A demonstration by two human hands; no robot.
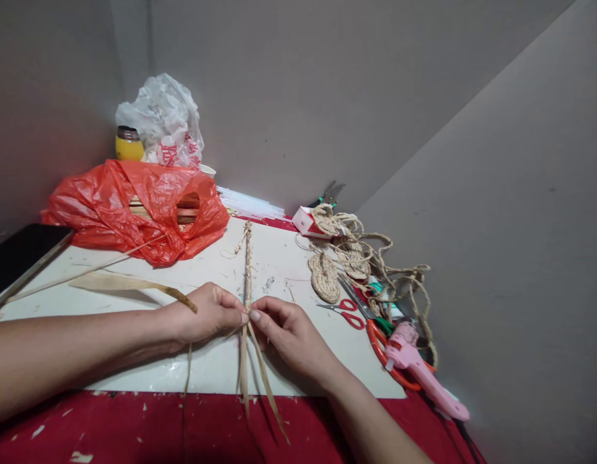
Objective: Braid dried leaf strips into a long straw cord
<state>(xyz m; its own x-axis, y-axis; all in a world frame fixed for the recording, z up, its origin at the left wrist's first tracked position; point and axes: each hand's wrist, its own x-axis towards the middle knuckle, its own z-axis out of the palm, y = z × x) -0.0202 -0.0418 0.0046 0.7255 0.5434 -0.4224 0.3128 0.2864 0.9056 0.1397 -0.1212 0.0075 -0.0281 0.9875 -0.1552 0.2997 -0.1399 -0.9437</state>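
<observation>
A narrow braid of pale straw lies upright along the middle of the white board. At its lower end my left hand pinches the braid from the left. My right hand pinches it from the right, with the fingertips of both hands almost touching. Loose flat strands hang from the pinch past the board's front edge. A wide dry leaf strip lies behind my left forearm, its brown tip near the back of my left hand.
A red plastic bag and a phone are at the left. White sticks lie behind. To the right are coiled braids, red-handled scissors, larger orange-handled scissors and a pink glue gun.
</observation>
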